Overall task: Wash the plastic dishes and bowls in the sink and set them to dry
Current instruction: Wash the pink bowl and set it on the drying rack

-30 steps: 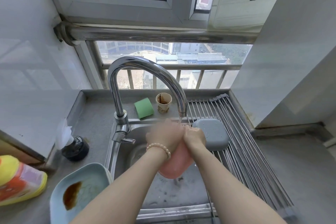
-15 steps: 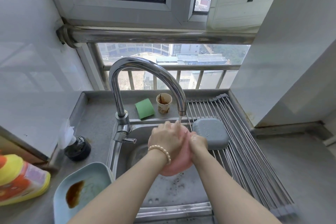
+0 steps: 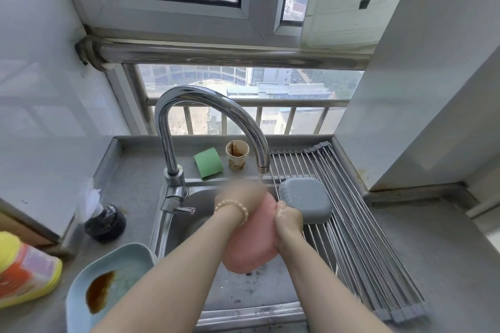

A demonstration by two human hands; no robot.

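A pink plastic dish (image 3: 253, 243) is held upright over the sink (image 3: 259, 295) under the running faucet (image 3: 211, 116). My right hand (image 3: 288, 220) grips its right edge. My left hand (image 3: 239, 193), blurred by motion, lies over the dish's upper face; whether its fingers curl round the rim is not visible. A grey plastic bowl (image 3: 305, 199) lies upside down on the roll-up drying rack (image 3: 359, 238) right of the sink. A light blue dish (image 3: 108, 278) with a brown stain sits on the counter at the left.
A green sponge (image 3: 208, 163) and a stained paper cup (image 3: 237, 154) stand on the ledge behind the sink. A dark bottle with a plastic bag (image 3: 104, 220) and a yellow detergent bottle (image 3: 24, 270) are at the left. The wall corner rises at the right.
The pink dish has tilted and shifted lower, showing more of its underside. My left hand has slid up over the dish's top. My right hand keeps its grip on the right edge.
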